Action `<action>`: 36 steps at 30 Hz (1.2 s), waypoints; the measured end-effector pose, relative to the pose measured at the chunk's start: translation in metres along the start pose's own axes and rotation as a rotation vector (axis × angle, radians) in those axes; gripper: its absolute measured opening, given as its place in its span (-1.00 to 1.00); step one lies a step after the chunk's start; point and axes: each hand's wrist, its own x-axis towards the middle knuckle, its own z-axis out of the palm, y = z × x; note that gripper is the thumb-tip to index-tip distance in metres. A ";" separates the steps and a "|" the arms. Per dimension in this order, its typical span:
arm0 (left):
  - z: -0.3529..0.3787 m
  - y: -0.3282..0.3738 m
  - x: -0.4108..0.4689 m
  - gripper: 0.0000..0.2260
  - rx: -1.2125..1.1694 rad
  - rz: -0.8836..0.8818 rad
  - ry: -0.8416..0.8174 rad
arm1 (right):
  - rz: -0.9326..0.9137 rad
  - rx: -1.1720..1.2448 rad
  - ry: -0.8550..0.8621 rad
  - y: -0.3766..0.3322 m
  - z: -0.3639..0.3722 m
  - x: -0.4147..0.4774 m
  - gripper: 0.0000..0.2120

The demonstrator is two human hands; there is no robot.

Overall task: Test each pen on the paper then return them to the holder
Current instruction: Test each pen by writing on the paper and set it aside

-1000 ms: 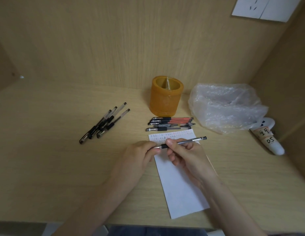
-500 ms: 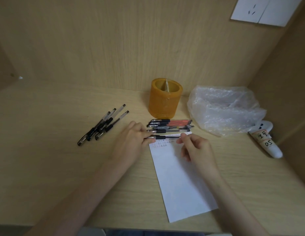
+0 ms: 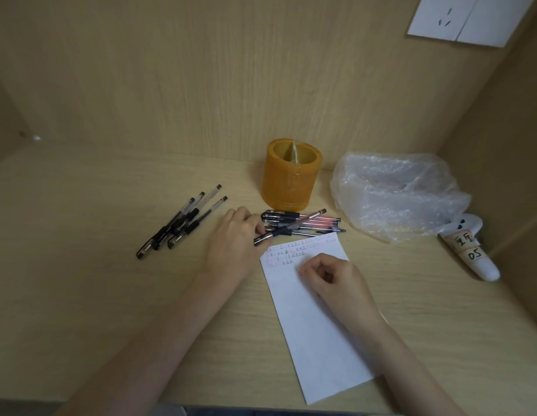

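My left hand [image 3: 235, 235] pinches the capped end of a black pen [image 3: 291, 227], which slants up to the right over a pile of pens [image 3: 309, 225]. That pile lies in front of the orange holder [image 3: 289, 175], which stands with no pens showing in it. A white paper [image 3: 315, 319] with short rows of scribbles at its top lies below the pile. My right hand [image 3: 333, 276] rests on the paper with fingers loosely curled and nothing in it. Several black pens [image 3: 183, 220] lie in a separate group to the left.
A crumpled clear plastic bag [image 3: 393, 193] sits right of the holder. A white tube with labels [image 3: 474, 253] lies near the right wall. Wooden walls close in the desk at the back and right. White sheets [image 3: 459, 19] hang on the back wall.
My right hand let go of the pen and dropped back onto the paper. My left hand kept the pen and swung it up over the pile in front of the holder.
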 end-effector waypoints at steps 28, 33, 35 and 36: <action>-0.053 -0.010 -0.030 -0.87 -0.382 -0.013 0.091 | 0.098 0.563 -0.076 -0.037 -0.011 -0.002 -0.69; -0.042 0.030 -0.046 -0.85 -0.606 0.092 -0.162 | 0.074 0.762 -0.247 -0.051 -0.005 0.003 -0.63; -0.036 0.031 -0.050 -0.89 -0.643 -0.002 -0.234 | 0.036 0.746 -0.207 -0.051 -0.002 0.005 -0.75; -0.034 0.031 -0.052 -0.90 -0.624 -0.036 -0.276 | 0.024 0.732 -0.186 -0.050 -0.001 0.005 -0.78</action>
